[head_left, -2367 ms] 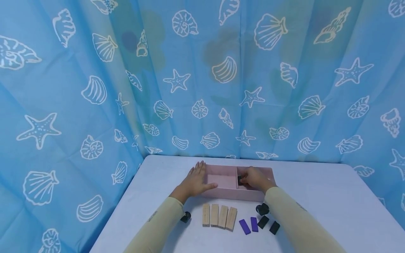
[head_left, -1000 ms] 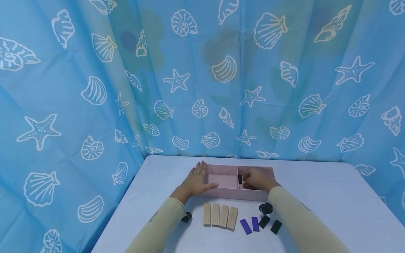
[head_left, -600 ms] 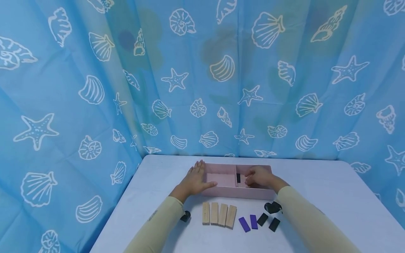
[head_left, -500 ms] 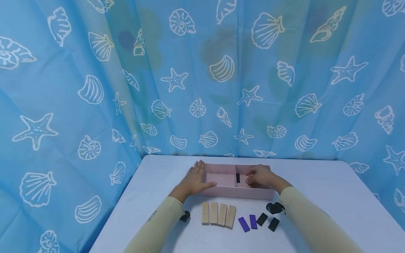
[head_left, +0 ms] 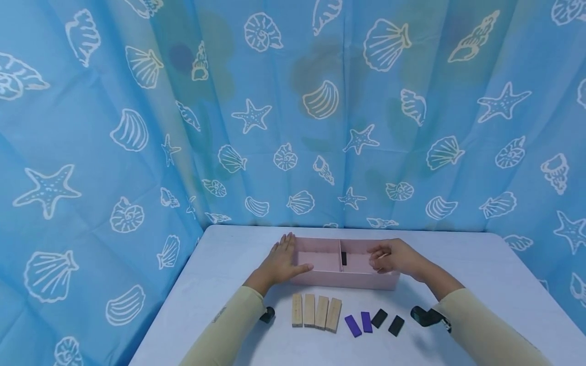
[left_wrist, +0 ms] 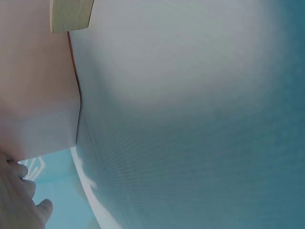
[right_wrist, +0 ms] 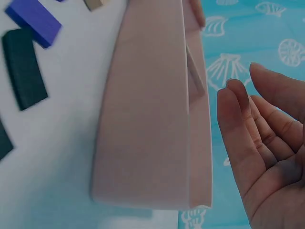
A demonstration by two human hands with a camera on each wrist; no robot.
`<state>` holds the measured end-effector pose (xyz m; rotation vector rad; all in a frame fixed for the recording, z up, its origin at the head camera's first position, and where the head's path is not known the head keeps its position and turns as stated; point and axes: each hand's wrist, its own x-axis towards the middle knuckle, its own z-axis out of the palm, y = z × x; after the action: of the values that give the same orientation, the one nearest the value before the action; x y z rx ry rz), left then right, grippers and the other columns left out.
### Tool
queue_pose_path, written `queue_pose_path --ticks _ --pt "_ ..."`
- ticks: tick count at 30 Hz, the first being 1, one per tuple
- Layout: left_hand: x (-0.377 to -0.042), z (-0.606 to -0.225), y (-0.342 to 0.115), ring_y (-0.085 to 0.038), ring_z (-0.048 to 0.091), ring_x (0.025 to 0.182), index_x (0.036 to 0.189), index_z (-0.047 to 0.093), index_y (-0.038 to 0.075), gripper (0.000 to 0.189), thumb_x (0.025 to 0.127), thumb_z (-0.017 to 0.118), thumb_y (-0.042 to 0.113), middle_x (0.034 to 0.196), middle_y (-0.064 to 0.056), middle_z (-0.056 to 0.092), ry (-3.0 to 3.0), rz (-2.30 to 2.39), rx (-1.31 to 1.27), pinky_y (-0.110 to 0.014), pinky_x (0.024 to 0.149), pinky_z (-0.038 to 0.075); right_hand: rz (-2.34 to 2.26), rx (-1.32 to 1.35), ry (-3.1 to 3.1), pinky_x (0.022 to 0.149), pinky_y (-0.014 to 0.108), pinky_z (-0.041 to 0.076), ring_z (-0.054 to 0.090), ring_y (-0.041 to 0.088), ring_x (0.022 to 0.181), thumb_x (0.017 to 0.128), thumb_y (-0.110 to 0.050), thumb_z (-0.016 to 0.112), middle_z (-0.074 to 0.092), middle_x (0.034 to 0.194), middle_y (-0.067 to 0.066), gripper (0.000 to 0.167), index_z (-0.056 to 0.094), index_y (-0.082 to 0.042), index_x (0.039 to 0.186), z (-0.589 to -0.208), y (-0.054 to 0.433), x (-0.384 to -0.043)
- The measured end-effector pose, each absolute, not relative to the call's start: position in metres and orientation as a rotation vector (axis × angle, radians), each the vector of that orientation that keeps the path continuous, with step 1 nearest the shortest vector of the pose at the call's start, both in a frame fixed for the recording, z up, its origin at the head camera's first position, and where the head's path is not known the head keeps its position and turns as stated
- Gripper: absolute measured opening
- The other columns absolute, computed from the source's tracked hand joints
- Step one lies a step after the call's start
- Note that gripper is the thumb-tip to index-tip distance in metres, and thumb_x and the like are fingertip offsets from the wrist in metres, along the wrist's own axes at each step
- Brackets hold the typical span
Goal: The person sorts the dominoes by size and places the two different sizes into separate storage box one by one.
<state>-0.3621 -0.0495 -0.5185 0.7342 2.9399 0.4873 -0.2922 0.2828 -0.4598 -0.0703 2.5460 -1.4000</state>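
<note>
A pink two-compartment box (head_left: 345,281) stands toward the back of the table. Against its divider, in the right compartment, is a small black block (head_left: 344,258). My left hand (head_left: 281,262) rests on the box's left end, fingers spread and thumb along the front rim; in the left wrist view its fingers (left_wrist: 26,188) lie at the box edge. Over the right compartment hovers my right hand (head_left: 396,256), fingers loosely bent. The right wrist view shows this hand (right_wrist: 271,143) holding nothing, beside the box's outer wall (right_wrist: 143,105).
Several wooden blocks (head_left: 322,312) lie in a row before the box. To their right are two purple blocks (head_left: 353,326) and two black blocks (head_left: 396,325). A blue shell-patterned curtain (head_left: 270,127) hangs behind the white table (head_left: 206,284).
My right hand has let go of the black block at the divider and moved up and right, away from it. My left hand stays on the box's left end.
</note>
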Motion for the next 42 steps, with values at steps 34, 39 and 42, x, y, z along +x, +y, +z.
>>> queue_pose_path --ticks 34,39,42 --pt "-0.363 -0.524 -0.049 -0.026 -0.001 0.148 0.156 0.008 0.003 0.109 0.084 0.046 0.076 0.162 -0.012 0.006 2.973 0.506 0.754 -0.046 0.117 0.006 -1.462 0.349 2.444 0.072 0.039 0.058 0.063 0.022 0.08 0.082 -0.008 0.076 0.063 0.096 0.008 0.048 0.059 0.005 0.125 -0.509 0.302 -0.205" --pt "-0.362 -0.523 -0.05 -0.026 -0.001 0.147 0.156 0.008 0.003 0.109 0.084 0.048 0.075 0.162 -0.012 0.006 2.974 0.527 0.751 -0.047 0.117 0.006 -1.458 0.409 2.45 0.071 0.038 0.058 0.063 0.021 0.078 0.084 -0.005 0.074 0.063 0.093 0.007 0.043 0.059 0.006 0.123 -0.513 0.3 -0.2" --pt "-0.362 -0.523 -0.051 -0.026 -0.001 0.148 0.156 0.008 0.003 0.109 0.084 0.047 0.075 0.162 -0.012 0.006 2.975 0.528 0.751 -0.047 0.117 0.007 -1.452 0.428 2.45 0.07 0.038 0.058 0.063 0.02 0.078 0.085 -0.004 0.072 0.063 0.091 0.007 0.041 0.059 0.007 0.122 -0.516 0.298 -0.198"
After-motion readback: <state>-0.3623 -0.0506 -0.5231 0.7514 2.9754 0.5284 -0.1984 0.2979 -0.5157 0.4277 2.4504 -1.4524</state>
